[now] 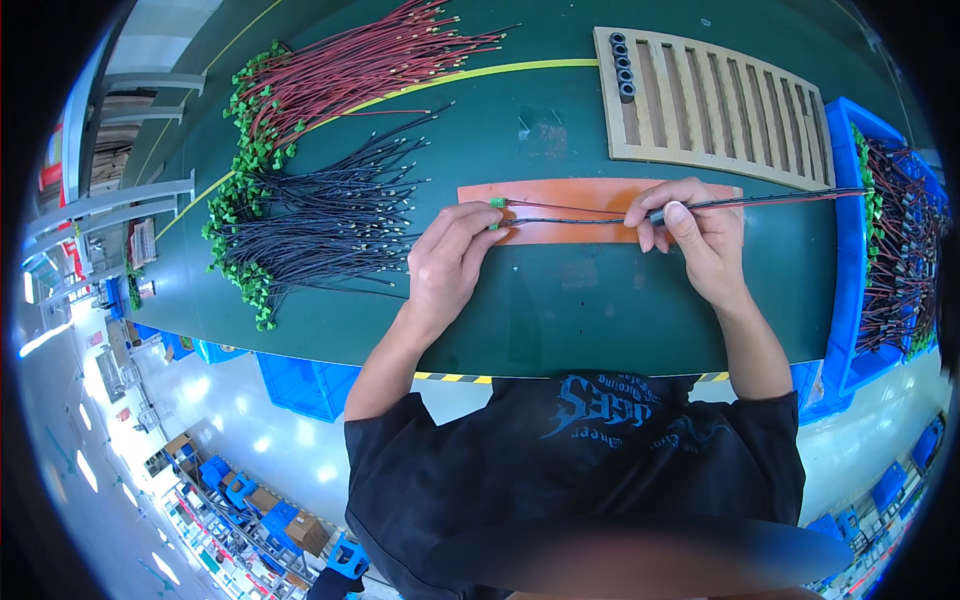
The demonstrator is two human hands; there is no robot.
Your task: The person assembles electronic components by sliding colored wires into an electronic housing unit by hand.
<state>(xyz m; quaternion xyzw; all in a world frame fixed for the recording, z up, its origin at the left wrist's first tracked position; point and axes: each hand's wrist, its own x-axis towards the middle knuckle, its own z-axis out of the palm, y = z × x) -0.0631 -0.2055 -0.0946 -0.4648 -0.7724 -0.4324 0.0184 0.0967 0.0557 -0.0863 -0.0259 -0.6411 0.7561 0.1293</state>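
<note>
Green-painted tabletop (600,320) fills most of my head view, and on its right I have a deep blue plastic bin (846,345) heaped with red and black wires tipped with green connectors (900,250). Beyond the mat lies a slotted tan wooden tray (700,166); its leftmost slot holds a short row of black rings (622,65), the other slots bare. My left grip (445,255) is pinched on the green plastic connector end (497,203) of a thin red-and-black wire bundle (780,198). My right grip (700,245) is closed on that bundle at a small black cylindrical sleeve (656,216). The bundle stretches above a flat orange mat (600,190), its far end reaching the bin's edge. Leftward lie loose piles of red wires (370,60) and black wires (330,210), both green-tipped
</note>
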